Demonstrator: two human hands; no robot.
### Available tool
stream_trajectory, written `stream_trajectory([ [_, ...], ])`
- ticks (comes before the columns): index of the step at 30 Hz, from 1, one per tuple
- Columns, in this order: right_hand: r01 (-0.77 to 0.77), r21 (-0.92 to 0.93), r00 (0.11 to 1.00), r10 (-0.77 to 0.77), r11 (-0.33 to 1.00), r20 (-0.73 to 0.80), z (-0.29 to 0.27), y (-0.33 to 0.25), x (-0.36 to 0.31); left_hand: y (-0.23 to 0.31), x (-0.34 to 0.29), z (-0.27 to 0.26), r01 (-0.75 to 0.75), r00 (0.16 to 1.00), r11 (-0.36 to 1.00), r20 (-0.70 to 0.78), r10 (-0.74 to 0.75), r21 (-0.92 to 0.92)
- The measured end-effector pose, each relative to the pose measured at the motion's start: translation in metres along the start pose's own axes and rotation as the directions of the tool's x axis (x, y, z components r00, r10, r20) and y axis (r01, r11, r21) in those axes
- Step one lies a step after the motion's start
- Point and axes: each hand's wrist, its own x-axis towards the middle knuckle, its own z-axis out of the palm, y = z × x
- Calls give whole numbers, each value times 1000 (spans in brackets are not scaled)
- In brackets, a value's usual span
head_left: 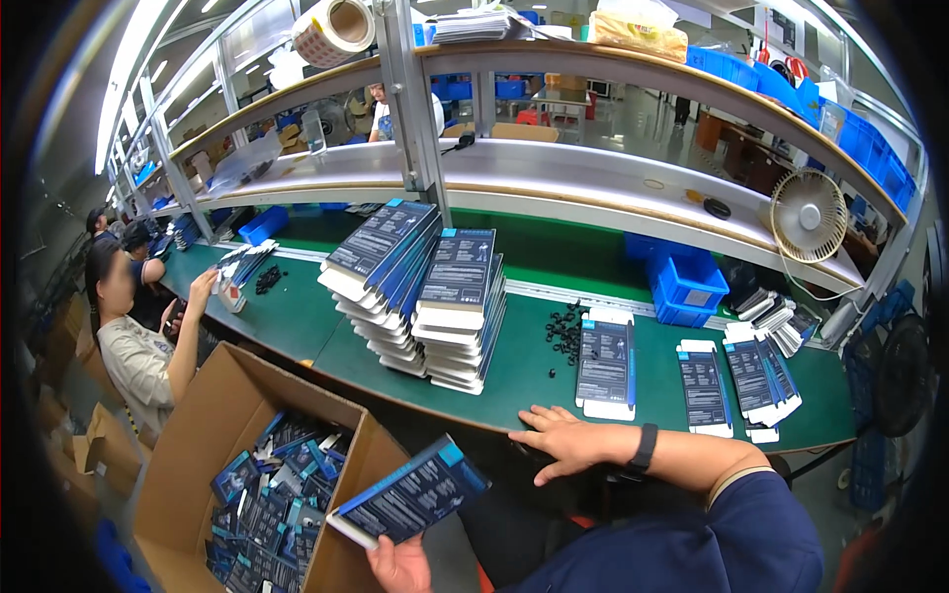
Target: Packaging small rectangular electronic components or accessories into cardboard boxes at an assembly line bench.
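Note:
My left hand point(400, 566) grips the lower end of a dark blue flat retail box point(415, 491), tilted beside the large cardboard carton point(188, 465). Many similar blue boxes point(272, 514) lie jumbled in that carton. My right hand point(565, 440), with a black band on its wrist, reaches across my front at the table's near edge. Its fingers are spread and nothing shows in them. Beyond it lie a flat blue box point(606, 361) with white end flaps and a scatter of small black parts point(564, 334).
Two tall stacks of flat boxes point(460, 296) stand mid-table. More flat boxes point(759, 376) lie at the right, near blue bins point(687, 287). A fan point(809, 215) hangs from the shelf point(593, 178). A co-worker point(133, 346) sits at the left, holding up small items.

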Motion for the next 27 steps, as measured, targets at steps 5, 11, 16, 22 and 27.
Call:
stream_trajectory([
  [5, 261, 908, 964, -135, 328, -228, -11, -23, -21, -38, 8, 27, 286, 948, 924, 214, -234, -255],
  [11, 288, 955, 927, 268, -68, -261, -37, -36, -53, -59, 12, 48, 521, 797, 853, 351, -491, 9],
  [16, 384, 923, 823, 447, 19, -351, -42, -23, -71, -66, 16, 56, -145, 946, 757, 314, -82, 637],
  [22, 387, 919, 820, 430, 68, -377, -49, -23, -82, -40, 22, 105, -856, 518, -103, 842, -152, 508],
  [27, 407, 906, 826, 379, 115, -418, -50, -24, -84, -52, 31, 128, -921, 382, -136, 913, -143, 364],
])
